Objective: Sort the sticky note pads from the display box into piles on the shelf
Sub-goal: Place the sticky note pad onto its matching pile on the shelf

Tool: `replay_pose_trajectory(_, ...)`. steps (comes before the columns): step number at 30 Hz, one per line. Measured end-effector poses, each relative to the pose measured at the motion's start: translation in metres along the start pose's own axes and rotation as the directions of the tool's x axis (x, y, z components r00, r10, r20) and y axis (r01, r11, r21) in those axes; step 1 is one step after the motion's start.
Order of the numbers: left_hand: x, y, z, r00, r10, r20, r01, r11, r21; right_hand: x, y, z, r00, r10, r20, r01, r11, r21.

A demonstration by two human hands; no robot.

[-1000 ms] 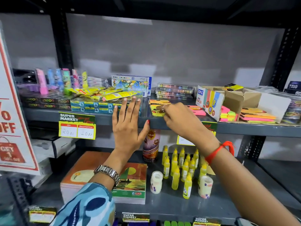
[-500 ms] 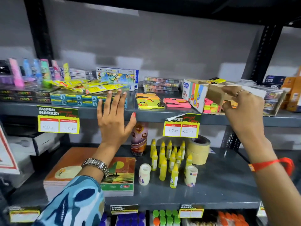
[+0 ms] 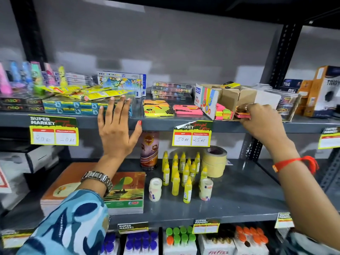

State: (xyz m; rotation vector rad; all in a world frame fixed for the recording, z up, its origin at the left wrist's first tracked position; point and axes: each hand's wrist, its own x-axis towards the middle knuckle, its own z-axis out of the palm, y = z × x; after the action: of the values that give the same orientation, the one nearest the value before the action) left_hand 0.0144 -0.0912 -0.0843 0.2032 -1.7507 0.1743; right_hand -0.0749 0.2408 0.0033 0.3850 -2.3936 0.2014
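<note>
Two hands reach the grey metal shelf (image 3: 161, 123): the left hand (image 3: 117, 129) spread flat against its edge, the right hand (image 3: 261, 120) pinching a pink-and-orange sticky note pad (image 3: 242, 114) beside the open cardboard display box (image 3: 230, 96).

**Upper shelf, left to right**

On the shelf (image 3: 165, 123), two piles of sticky note pads (image 3: 158, 108) are lying side by side, left of the display box (image 3: 228, 100). The right hand (image 3: 261, 120) is reaching into the box's right part. The left hand (image 3: 117, 129) is hanging before the shelf edge, left of the piles.
</note>
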Motion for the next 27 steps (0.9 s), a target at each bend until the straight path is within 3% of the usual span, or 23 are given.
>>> replay_pose_trajectory(5, 0.0, 0.0, 0.0, 1.0, -0.001, 0.011, 0.001, 1.0, -0.001, -0.007, 0.003, 0.0, 0.988, -0.021, -0.154, 0.009, 0.997, -0.077)
replay_pose_trajectory(8, 0.0, -0.001, -0.001, 1.0, -0.003, 0.017, 0.003, 1.0, -0.004, -0.008, 0.004, -0.001, 0.966, 0.013, -0.259, -0.021, 0.999, -0.027)
replay_pose_trajectory(12, 0.0, -0.001, -0.001, 1.0, 0.003, 0.019, -0.003, 1.0, 0.0, -0.009, -0.009, -0.01, 0.831, 0.131, -0.541, -0.06, 0.987, 0.148)
replay_pose_trajectory(14, 0.001, -0.002, -0.001, 1.0, 0.009, 0.009, -0.009, 1.0, 0.006, -0.002, -0.026, -0.015, 0.775, 0.093, -0.625, 0.036, 0.981, 0.19)
replay_pose_trajectory(17, 0.001, -0.001, -0.002, 1.0, 0.001, 0.004, -0.001, 1.0, -0.009, 0.009, -0.063, -0.014, 0.716, -0.081, -0.694, 0.259, 0.953, 0.155)
replay_pose_trajectory(23, 0.002, -0.002, -0.004, 1.0, -0.009, 0.028, 0.01, 1.0, -0.012, 0.032, -0.147, 0.0, 0.788, -0.336, -0.515, 0.458, 0.88, 0.126)
replay_pose_trajectory(27, 0.0, -0.003, -0.003, 0.999, -0.01, 0.048, 0.01, 1.0, 0.003, 0.05, -0.181, 0.001, 0.848, -0.431, -0.308, 0.479, 0.873, 0.096)
